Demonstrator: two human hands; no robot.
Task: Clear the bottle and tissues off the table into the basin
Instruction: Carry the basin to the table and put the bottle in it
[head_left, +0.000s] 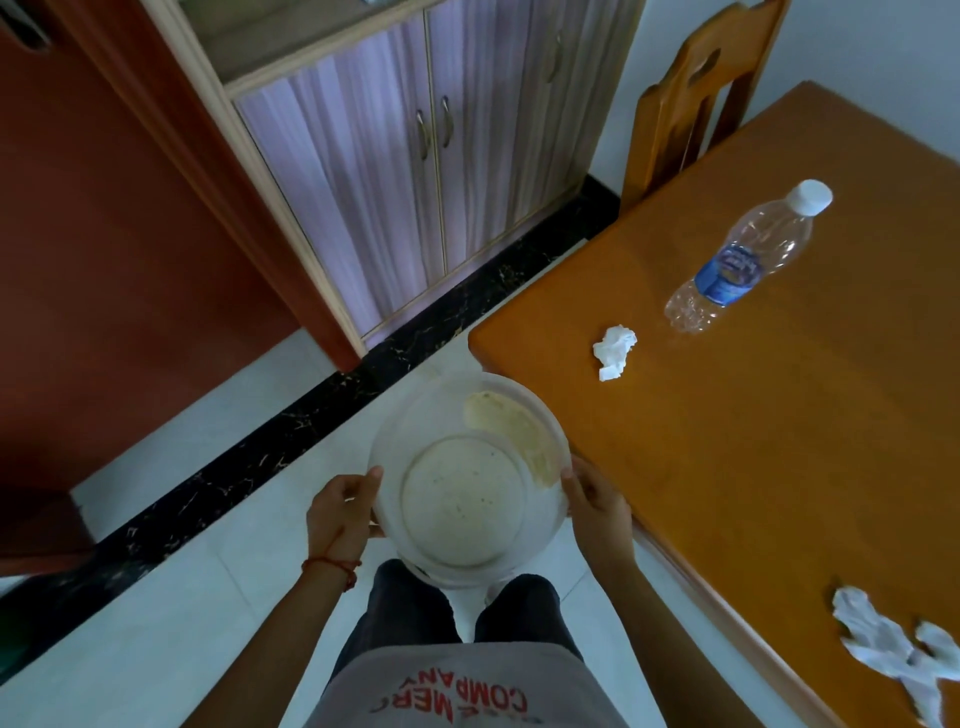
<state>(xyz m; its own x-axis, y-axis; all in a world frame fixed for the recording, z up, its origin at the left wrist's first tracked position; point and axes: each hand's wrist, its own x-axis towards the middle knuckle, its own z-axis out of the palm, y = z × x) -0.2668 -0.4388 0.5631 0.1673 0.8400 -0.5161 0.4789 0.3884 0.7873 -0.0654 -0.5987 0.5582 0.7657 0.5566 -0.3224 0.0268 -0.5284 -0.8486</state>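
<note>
1. Gripping the rim of the basin (387, 441) from either side, both hands hold it over the floor just left of the table; the left hand (340, 512) has its thumb hooked over the left edge with its fingers curled beneath, and the right hand (597, 506) clasps the right edge in the same way.
2. On the left wrist sits a red string bracelet (332, 565).
3. Translucent and round, the basin is seen from above; its flat bottom looks speckled and a pale yellowish smear runs along its far-right inner wall. It holds none of the items.
4. Below the basin are the person's dark trousers (410, 608) and the hem of a grey shirt with red lettering (457, 691).
5. To the right, the orange wooden table (753, 441) carries all the task things. A crumpled tissue (614, 352) lies near its left corner, closest to the basin.
6. Farther and to the right of that tissue, the clear plastic bottle (748, 260) lies on its side, with a blue label and a white cap pointing away toward the far right.
7. A second, larger tissue (893, 644) lies spread out at the near right edge of the table, well apart from the others.
8. A wooden chair (691, 98) stands at the table's far side; a cabinet (415, 145) with pale purple doors stands on the far left.
</note>
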